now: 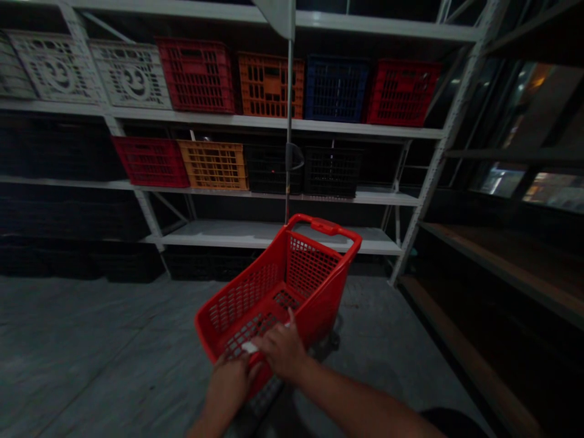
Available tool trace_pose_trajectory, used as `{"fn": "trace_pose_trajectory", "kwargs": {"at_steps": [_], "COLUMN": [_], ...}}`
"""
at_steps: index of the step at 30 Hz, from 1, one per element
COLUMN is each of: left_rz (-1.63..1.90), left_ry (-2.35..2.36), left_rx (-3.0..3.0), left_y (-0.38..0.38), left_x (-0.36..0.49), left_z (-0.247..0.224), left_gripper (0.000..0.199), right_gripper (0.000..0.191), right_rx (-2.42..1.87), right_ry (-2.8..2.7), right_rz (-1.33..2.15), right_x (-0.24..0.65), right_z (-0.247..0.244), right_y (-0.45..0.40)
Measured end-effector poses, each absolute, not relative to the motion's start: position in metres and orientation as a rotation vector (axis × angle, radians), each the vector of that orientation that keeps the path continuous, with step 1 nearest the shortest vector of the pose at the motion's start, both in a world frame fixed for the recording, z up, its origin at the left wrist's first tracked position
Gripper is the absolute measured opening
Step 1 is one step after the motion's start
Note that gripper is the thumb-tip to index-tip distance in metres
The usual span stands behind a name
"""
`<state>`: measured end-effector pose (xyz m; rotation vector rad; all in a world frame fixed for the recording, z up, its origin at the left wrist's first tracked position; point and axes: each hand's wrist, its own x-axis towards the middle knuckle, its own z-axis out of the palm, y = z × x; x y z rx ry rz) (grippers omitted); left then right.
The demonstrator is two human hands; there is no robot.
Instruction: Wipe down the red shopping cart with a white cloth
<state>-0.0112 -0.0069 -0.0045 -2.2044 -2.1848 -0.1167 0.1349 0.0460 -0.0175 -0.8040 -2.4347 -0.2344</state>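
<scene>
A red plastic shopping cart (255,292) with a mesh basket stands before me, its handle turned toward the shelves. My left hand (232,377) is closed over the near rim of the cart, fingertips hooked inside. Just to its right, my right hand (283,350) rests at the cart's near side, index finger stretched out and the other fingers curled. A small white piece of material (250,347), perhaps cloth or paper, shows beneath the right hand's fingers. Most of that piece is hidden by the hand.
White metal shelving (274,234) spans the back, carrying red, orange, blue, white and black crates, such as an orange crate (272,85). A pole (289,121) rises behind the cart. Dark shelves (502,249) line the right side. Grey floor (91,340) extends left.
</scene>
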Motion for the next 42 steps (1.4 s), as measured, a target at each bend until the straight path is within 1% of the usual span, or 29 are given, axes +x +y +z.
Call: {"fn": "trace_pose_trajectory", "kwargs": {"at_steps": [3, 5, 8, 11, 15, 18, 21, 24, 26, 28, 31, 33, 36, 38, 42], "left_rz": [-0.092, -0.053, -0.03, -0.044, -0.057, -0.101, -0.136, -0.122, -0.105, -0.151, -0.304, -0.34, -0.284, -0.212, -0.169], "left_ry": [-2.132, -2.123, -2.117, -2.093, -2.104, -2.093, -2.091, -2.136, -2.197, -2.215, -2.115, -2.036, -2.014, -2.043, -2.015], "left_rx": [-2.243, -2.259, -2.257, -2.252, -2.272, -2.325, -2.372, -2.398, -2.389, -2.408, -2.497, -2.528, -2.437, -2.327, -2.281], "left_y": [-0.005, -0.005, -0.004, -0.003, -0.001, 0.002, 0.004, 0.007, 0.01, 0.015, 0.029, 0.04, 0.056, 0.062, 0.065], "left_x": [-0.03, -0.039, -0.047, -0.054, -0.068, -0.082, -0.093, -0.096, -0.088, -0.072, -0.034, -0.008, 0.017, 0.021, 0.013], "left_z": [-0.007, -0.007, -0.007, -0.009, -0.011, -0.012, -0.009, -0.001, 0.008, 0.017, 0.031, 0.038, 0.041, 0.039, 0.034], "left_gripper": [0.051, 0.054, 0.057, 0.053, 0.048, 0.047, 0.046, 0.051, 0.056, 0.057, 0.051, 0.05, 0.049, 0.053, 0.053], "right_gripper": [0.028, 0.024, 0.019, 0.016, 0.02, 0.024, 0.026, 0.025, 0.025, 0.024, 0.039, 0.042, 0.032, 0.025, 0.023], "right_rx": [-0.67, -0.655, -0.733, -0.817, -0.904, -1.073, -1.237, -1.2, -1.142, -1.123, -1.169, -1.19, -1.155, -1.126, -1.088], "right_ry": [-2.58, -2.638, -2.662, -2.691, -2.687, -2.579, -2.425, -2.387, -2.402, -2.411, -2.387, -2.381, -2.429, -2.456, -2.471], "right_rz": [-0.299, -0.322, -0.402, -0.553, -0.725, -0.823, -0.9, -0.891, -0.818, -0.72, -0.601, -0.557, -0.55, -0.596, -0.695], "right_x": [0.152, 0.17, 0.204, 0.244, 0.303, 0.346, 0.375, 0.375, 0.357, 0.328, 0.28, 0.256, 0.241, 0.247, 0.294], "right_z": [-0.007, 0.002, 0.018, 0.041, 0.08, 0.107, 0.122, 0.118, 0.106, 0.09, 0.068, 0.058, 0.054, 0.058, 0.083], "right_y": [0.064, 0.08, 0.104, 0.124, 0.147, 0.16, 0.166, 0.158, 0.145, 0.127, 0.104, 0.095, 0.096, 0.101, 0.113]}}
